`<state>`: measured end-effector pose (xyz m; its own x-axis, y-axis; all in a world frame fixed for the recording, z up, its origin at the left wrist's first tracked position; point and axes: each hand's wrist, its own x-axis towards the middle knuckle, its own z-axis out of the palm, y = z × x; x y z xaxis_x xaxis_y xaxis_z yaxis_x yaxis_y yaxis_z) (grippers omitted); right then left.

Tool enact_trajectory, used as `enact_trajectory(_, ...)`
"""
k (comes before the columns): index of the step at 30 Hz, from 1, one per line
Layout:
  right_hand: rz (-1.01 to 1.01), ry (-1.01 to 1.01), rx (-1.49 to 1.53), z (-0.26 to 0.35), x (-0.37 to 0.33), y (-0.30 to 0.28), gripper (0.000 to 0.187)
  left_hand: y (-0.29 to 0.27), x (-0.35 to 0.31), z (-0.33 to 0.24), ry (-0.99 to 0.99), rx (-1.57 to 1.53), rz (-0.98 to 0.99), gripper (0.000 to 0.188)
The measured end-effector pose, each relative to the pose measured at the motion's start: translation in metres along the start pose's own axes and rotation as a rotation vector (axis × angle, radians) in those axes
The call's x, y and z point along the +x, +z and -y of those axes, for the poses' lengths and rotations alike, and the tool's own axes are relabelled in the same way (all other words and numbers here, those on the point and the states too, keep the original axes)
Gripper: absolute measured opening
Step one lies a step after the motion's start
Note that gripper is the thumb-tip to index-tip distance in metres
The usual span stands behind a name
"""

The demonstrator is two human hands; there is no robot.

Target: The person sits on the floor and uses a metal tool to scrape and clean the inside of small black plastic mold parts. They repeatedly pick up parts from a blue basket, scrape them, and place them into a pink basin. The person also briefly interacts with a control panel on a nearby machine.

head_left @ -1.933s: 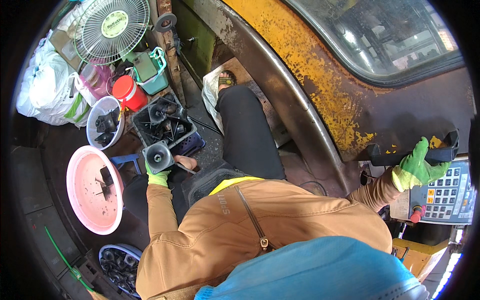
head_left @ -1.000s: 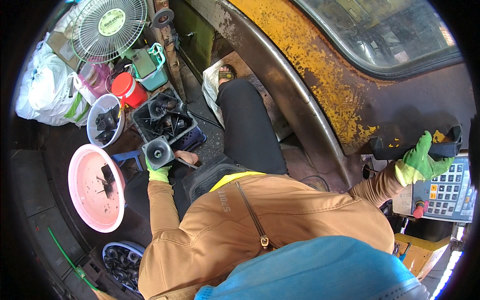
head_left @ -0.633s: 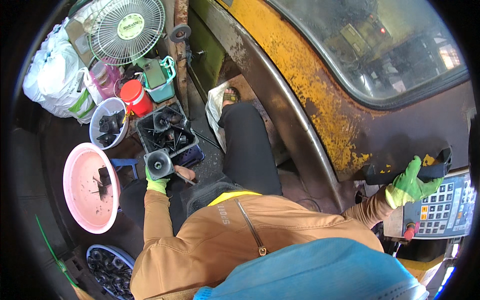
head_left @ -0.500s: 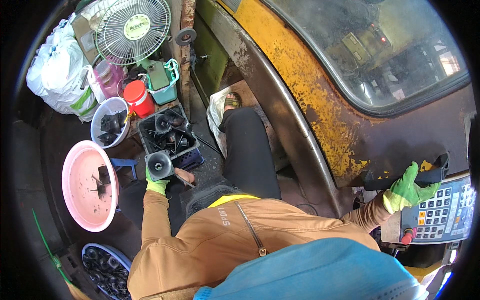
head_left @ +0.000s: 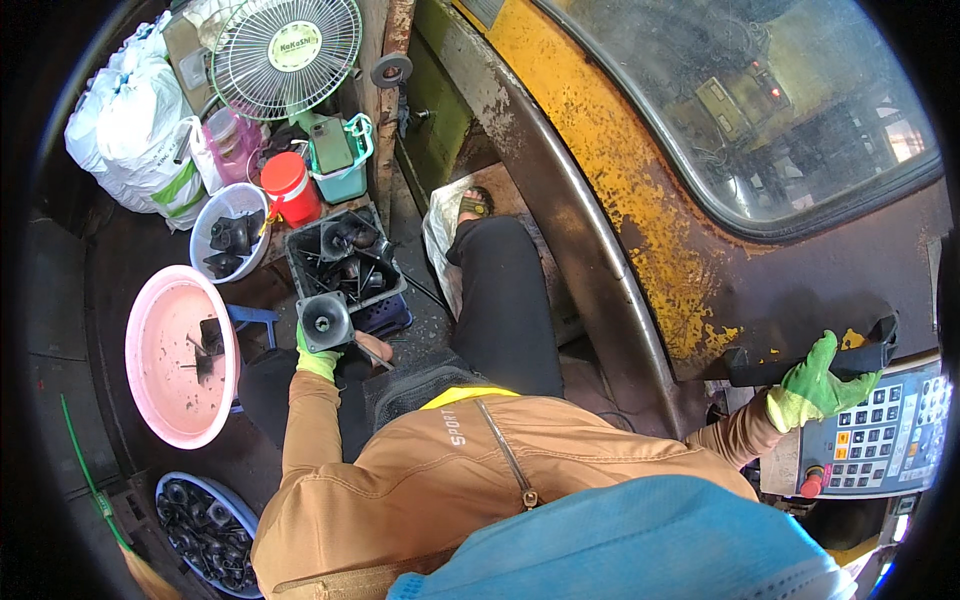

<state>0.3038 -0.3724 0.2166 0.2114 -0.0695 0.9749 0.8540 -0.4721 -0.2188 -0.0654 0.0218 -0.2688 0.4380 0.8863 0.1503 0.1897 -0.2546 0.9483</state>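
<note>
- We are beside a worn yellow machine door [head_left: 690, 250].
- Our left hand [head_left: 317, 360] grasps a black cone [head_left: 325, 322] just beside the crate [head_left: 378, 298], not yet put down.
- Black parts [head_left: 347, 272] fill much of the crate; which are finished, we cannot tell.
- The pale bowl [head_left: 205, 222] and pink tub [head_left: 165, 350] hold few, the blue tub [head_left: 238, 510] many.
- Our right hand [head_left: 815, 385] is at the handle [head_left: 750, 368], tightness unclear.

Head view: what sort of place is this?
Probably a factory workshop: a worn yellow machine door with a window, a button-covered control panel, and a basin full of black parts.
</note>
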Motion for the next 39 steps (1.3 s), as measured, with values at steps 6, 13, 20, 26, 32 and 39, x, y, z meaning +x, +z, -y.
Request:
enact_trajectory(6, -0.042, 0.011, -0.063, -0.011, 0.003, -0.006, 0.058, -0.005, 0.006, -0.028, 0.175, 0.480, 0.084, 0.038)
enact_trajectory(13, -0.010, 0.060, 0.147, 0.005, -0.004, 0.014, 0.054, -0.007, 0.033, -0.102, 0.483, 0.876, -0.164, 0.013)
enact_trajectory(20, 0.423, -0.212, 0.531, 0.082, -0.105, 0.119, 0.037, -0.012, 0.070, -0.119, 0.368, 0.504, -0.443, 0.013)
enact_trajectory(26, 1.752, -0.176, 0.545, 0.193, -0.268, 0.225, 0.057, 0.020, 0.086, -0.095, 0.182, -0.590, -0.150, 0.050)
enact_trajectory(32, 2.005, 0.101, 0.602, 0.223, -0.384, 0.238, 0.046, 0.025, 0.063, -0.079, 0.038, -0.746, -0.195, 0.046)
enact_trajectory(39, 1.630, 0.963, 1.090, 0.207, -0.351, 0.232, 0.024, -0.012, 0.064, -0.088, 0.111, -0.145, -0.402, 0.045)
